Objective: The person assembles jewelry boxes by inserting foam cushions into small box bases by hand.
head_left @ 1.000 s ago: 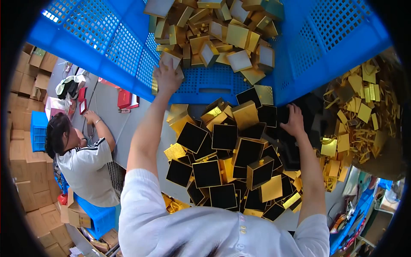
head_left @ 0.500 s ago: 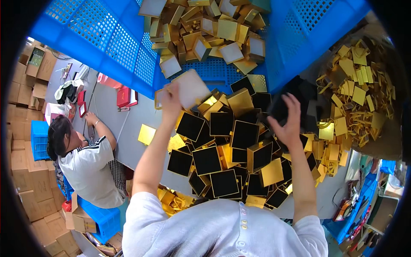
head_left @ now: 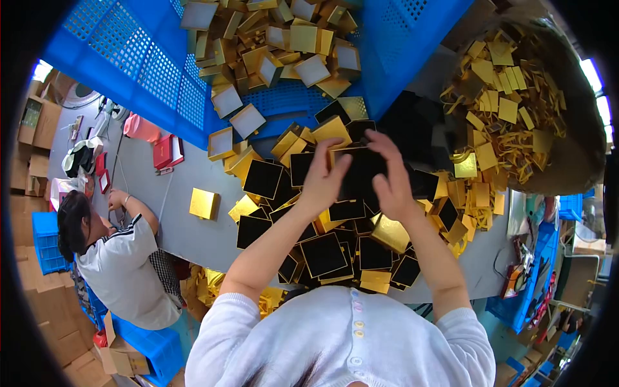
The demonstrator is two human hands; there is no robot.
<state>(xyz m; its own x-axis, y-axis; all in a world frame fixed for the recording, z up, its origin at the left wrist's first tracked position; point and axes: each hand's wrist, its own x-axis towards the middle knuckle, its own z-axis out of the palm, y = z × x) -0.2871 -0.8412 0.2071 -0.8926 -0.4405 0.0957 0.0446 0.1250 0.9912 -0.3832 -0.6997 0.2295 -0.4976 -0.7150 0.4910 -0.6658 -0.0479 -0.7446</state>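
A gold-edged box with a black face [head_left: 362, 173] lies between my two hands, over a heap of similar boxes. My left hand [head_left: 322, 179] grips its left side, thumb and fingers bent round the edge. At the right side of the same box is my right hand [head_left: 396, 184], its fingers and thumb curved well apart. Whether those fingertips press on the box is hard to see. Around and below the hands are many gold boxes with black faces [head_left: 324, 255], piled at various tilts. Gold boxes with white faces [head_left: 247, 121] spill from the crate's opening.
A blue perforated crate [head_left: 138, 61] holds more white-faced gold boxes. Dark pieces [head_left: 416, 132] lie right of it, near a large bag of gold boxes and ribbons [head_left: 509, 109]. One gold box [head_left: 204, 203] rests apart on the grey table [head_left: 177, 226]. A co-worker [head_left: 122, 258] sits at left.
My left hand has let go of a white-faced box near the crate and moved right to the black-faced box. My right hand has come left from the dark pieces. The view has shifted.
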